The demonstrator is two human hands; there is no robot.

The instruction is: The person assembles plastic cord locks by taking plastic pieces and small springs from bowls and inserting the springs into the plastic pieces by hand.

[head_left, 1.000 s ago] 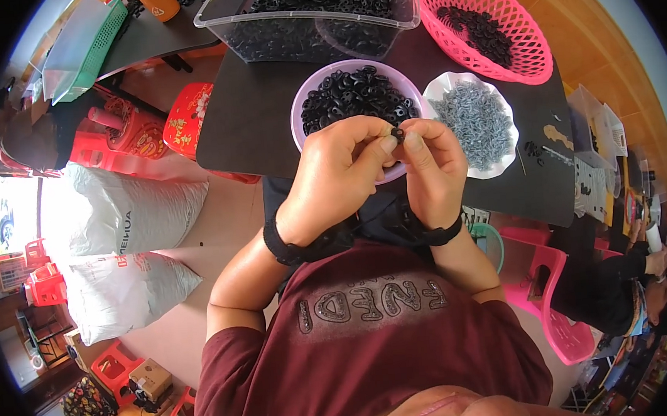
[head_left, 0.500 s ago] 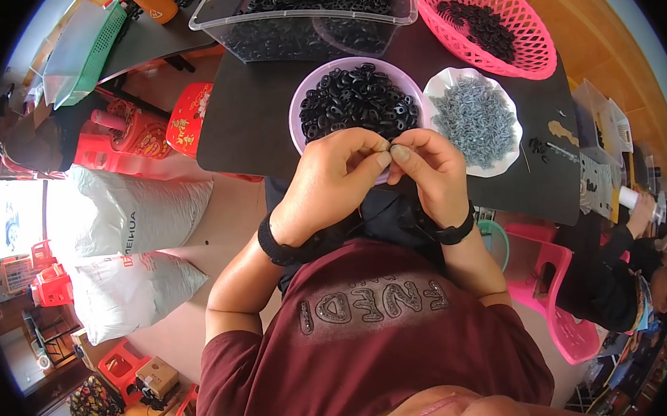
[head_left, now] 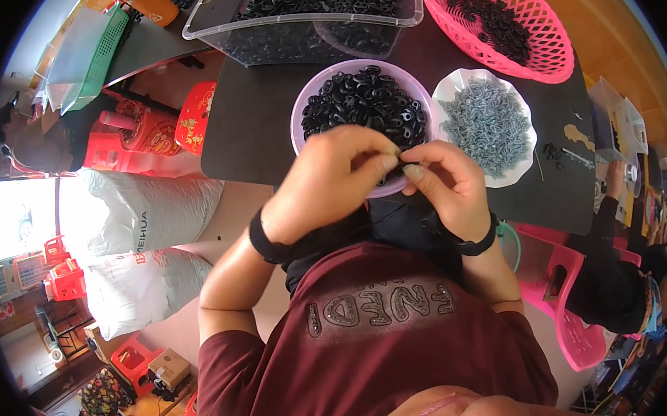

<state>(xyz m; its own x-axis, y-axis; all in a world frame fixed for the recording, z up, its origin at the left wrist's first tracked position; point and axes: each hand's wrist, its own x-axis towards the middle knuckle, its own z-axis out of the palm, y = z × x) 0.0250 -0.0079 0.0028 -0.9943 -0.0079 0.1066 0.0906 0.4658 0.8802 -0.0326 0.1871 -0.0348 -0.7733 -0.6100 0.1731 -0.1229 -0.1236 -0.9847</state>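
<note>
My left hand (head_left: 338, 169) and my right hand (head_left: 451, 180) meet fingertip to fingertip over the near rim of a lilac bowl (head_left: 297, 129). Between their pinched thumbs and forefingers is a small dark piece (head_left: 400, 164), mostly covered by the fingers. The bowl holds a heap of small black oval parts (head_left: 365, 101) with holes in them. Just right of it, a white wavy-edged dish (head_left: 529, 128) carries a pile of thin grey-blue screw-like pieces (head_left: 486, 124).
Behind the bowl stands a clear plastic bin (head_left: 298, 29) of black parts. A pink lattice basket (head_left: 549, 27) with black parts sits at the far right. Loose black bits (head_left: 552, 154) lie on the dark table (head_left: 239, 129). White sacks (head_left: 148, 213) stand left; a person (head_left: 598, 282) sits right.
Both hands have shifted slightly right and nearer, still pinching together. The right fingers look a little more spread. The whole view has shifted a little.
</note>
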